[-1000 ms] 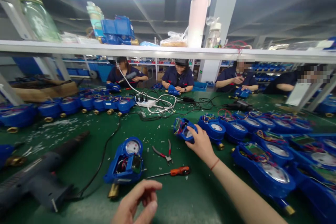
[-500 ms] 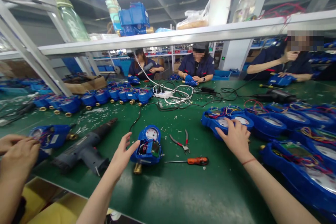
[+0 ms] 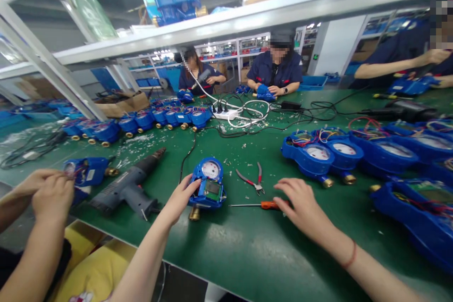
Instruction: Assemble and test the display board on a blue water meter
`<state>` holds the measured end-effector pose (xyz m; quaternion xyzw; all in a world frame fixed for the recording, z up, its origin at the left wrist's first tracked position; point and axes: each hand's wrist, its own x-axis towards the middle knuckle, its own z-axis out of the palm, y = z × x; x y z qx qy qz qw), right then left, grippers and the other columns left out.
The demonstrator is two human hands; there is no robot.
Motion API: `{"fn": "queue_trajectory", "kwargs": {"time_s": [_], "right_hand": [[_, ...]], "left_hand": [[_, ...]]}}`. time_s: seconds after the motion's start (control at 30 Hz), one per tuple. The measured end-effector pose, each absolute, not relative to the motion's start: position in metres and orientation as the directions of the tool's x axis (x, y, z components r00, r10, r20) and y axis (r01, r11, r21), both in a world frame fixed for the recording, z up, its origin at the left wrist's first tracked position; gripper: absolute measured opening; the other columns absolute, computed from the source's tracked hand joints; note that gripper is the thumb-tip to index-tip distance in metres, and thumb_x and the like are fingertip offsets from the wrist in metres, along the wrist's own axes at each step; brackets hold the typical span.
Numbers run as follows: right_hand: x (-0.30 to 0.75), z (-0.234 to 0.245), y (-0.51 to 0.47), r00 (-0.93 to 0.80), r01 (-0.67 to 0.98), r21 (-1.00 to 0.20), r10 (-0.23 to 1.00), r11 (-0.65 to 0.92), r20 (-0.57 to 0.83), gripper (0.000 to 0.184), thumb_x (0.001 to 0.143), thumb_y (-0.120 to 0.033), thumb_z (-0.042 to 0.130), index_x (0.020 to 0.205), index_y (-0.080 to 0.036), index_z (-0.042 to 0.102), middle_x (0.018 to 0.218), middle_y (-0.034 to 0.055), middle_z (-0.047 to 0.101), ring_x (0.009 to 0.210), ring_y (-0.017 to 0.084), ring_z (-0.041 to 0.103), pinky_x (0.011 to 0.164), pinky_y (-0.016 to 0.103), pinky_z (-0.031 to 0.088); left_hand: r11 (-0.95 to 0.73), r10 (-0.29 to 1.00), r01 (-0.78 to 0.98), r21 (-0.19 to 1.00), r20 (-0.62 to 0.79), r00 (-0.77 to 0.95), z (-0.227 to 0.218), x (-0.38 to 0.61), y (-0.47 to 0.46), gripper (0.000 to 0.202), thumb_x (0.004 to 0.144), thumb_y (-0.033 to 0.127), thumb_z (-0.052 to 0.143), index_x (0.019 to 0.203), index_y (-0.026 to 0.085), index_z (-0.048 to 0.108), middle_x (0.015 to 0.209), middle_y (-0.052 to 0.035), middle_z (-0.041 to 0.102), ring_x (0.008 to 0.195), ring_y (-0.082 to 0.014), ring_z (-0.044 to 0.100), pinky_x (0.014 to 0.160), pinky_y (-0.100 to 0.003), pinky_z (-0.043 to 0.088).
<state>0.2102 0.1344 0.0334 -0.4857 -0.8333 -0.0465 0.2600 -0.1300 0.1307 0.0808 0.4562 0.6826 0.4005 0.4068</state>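
Observation:
A blue water meter with a round white dial, an open wired compartment and a brass fitting sits on the green table. My left hand grips its left side, the thumb at the compartment's edge and the other fingers partly hidden. Over the handle of an orange screwdriver, my right hand is open, fingers apart; it covers the handle's end, and I cannot tell whether it touches. Red-handled cutters lie spread just behind the screwdriver.
A grey heat gun lies left of the meter, near a co-worker's hands on another meter. Several blue meters crowd the right side; more line the back left. A white power strip and cables lie behind. A shelf crosses overhead.
My right hand has left the meters on the right and come over the screwdriver handle. My left hand has closed onto the near meter. The view has shifted.

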Motion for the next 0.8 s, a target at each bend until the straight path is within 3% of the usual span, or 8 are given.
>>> {"fn": "queue_trajectory", "kwargs": {"time_s": [0.13, 0.23, 0.3, 0.47, 0.57, 0.7, 0.8], "right_hand": [[0.193, 0.014, 0.115, -0.507, 0.779, -0.186, 0.777, 0.598, 0.374, 0.030, 0.089, -0.027, 0.058, 0.118, -0.022, 0.057, 0.113, 0.0080, 0.063, 0.105, 0.023, 0.054, 0.087, 0.038, 0.040], [0.204, 0.010, 0.117, -0.474, 0.812, -0.195, 0.816, 0.550, 0.331, 0.013, 0.090, -0.019, 0.053, 0.099, -0.019, 0.062, 0.091, 0.0050, 0.063, 0.085, 0.020, 0.056, 0.077, 0.036, 0.040], [0.218, 0.009, 0.122, -0.414, 0.849, -0.198, 0.850, 0.489, 0.325, 0.012, 0.090, -0.018, 0.050, 0.091, -0.017, 0.062, 0.084, 0.0047, 0.061, 0.079, 0.021, 0.054, 0.071, 0.036, 0.039], [0.233, 0.014, 0.127, -0.246, 0.903, -0.238, 0.885, 0.357, 0.395, 0.023, 0.091, -0.022, 0.044, 0.103, -0.014, 0.062, 0.100, 0.0156, 0.060, 0.091, 0.032, 0.053, 0.071, 0.045, 0.042], [0.216, 0.031, 0.118, -0.293, 0.849, -0.284, 0.844, 0.446, 0.448, 0.027, 0.093, -0.027, 0.045, 0.114, -0.016, 0.057, 0.115, 0.0177, 0.056, 0.106, 0.034, 0.049, 0.083, 0.052, 0.043], [0.168, 0.062, 0.088, -0.505, 0.650, -0.367, 0.739, 0.666, 0.447, 0.032, 0.093, -0.031, 0.049, 0.124, -0.022, 0.048, 0.119, 0.0101, 0.058, 0.113, 0.024, 0.051, 0.095, 0.042, 0.045], [0.127, 0.073, 0.066, -0.584, 0.538, -0.440, 0.694, 0.719, 0.420, 0.060, 0.083, -0.042, 0.066, 0.132, -0.020, 0.039, 0.124, 0.0118, 0.056, 0.116, 0.025, 0.051, 0.096, 0.040, 0.048]], "left_hand": [[0.243, 0.955, 0.248, 0.938, -0.186, -0.231, 0.074, -0.132, 0.117, 0.077, 0.072, 0.059, 0.061, 0.130, 0.008, 0.055, 0.136, -0.0174, 0.056, 0.128, -0.0334, 0.049, 0.105, -0.042, 0.040], [0.244, 0.962, 0.203, 0.948, -0.209, -0.178, 0.071, -0.133, 0.101, 0.080, 0.071, 0.062, 0.061, 0.128, 0.007, 0.057, 0.132, -0.0178, 0.059, 0.125, -0.0352, 0.052, 0.102, -0.043, 0.043], [0.247, 0.965, 0.181, 0.952, -0.224, -0.138, 0.072, -0.133, 0.092, 0.080, 0.071, 0.063, 0.061, 0.128, 0.007, 0.058, 0.130, -0.0169, 0.061, 0.124, -0.0354, 0.053, 0.102, -0.043, 0.043], [0.240, 0.971, 0.173, 0.955, -0.240, -0.019, 0.078, -0.129, 0.085, 0.073, 0.068, 0.060, 0.068, 0.125, 0.014, 0.062, 0.130, -0.0123, 0.062, 0.124, -0.0360, 0.053, 0.104, -0.044, 0.043], [0.221, 0.971, 0.198, 0.955, -0.235, 0.047, 0.082, -0.125, 0.088, 0.066, 0.069, 0.054, 0.069, 0.123, 0.016, 0.065, 0.131, -0.0111, 0.062, 0.123, -0.0352, 0.054, 0.105, -0.044, 0.042], [0.182, 0.977, 0.236, 0.955, -0.202, 0.063, 0.084, -0.120, 0.088, 0.062, 0.072, 0.050, 0.067, 0.123, 0.016, 0.064, 0.131, -0.0108, 0.062, 0.123, -0.0341, 0.054, 0.106, -0.045, 0.040], [0.154, 0.983, 0.262, 0.953, -0.175, 0.058, 0.082, -0.116, 0.084, 0.062, 0.073, 0.050, 0.067, 0.124, 0.015, 0.063, 0.130, -0.0107, 0.063, 0.122, -0.0334, 0.054, 0.106, -0.043, 0.040]]}}
